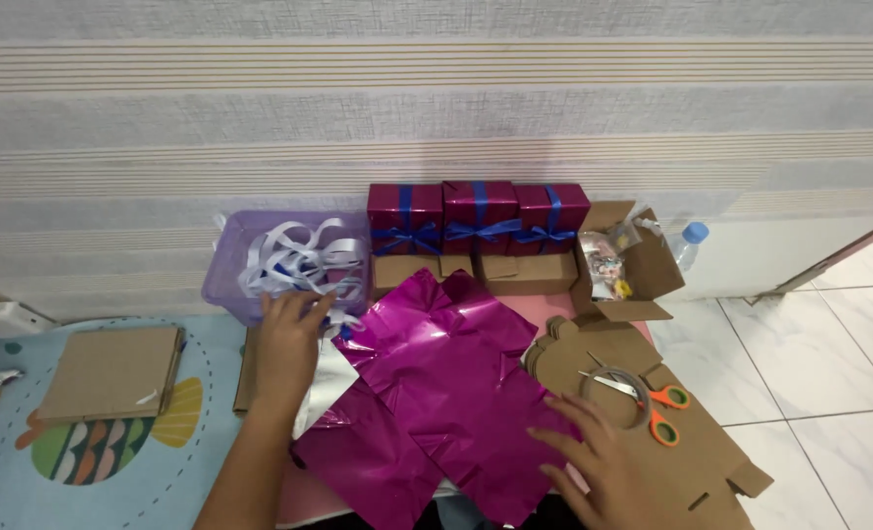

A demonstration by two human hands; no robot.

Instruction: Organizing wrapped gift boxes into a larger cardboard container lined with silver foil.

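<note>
Crinkled magenta foil sheets, curly ribbon strips, translucent purple tub, flat cardboard

We see three magenta gift boxes with blue ribbons against the wall; just right of them stands an open brown carton.

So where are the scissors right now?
The orange-handled scissors lie on the right of the head view, on the flat brown cardboard beside a roll of tape, just beyond the right hand.
</note>
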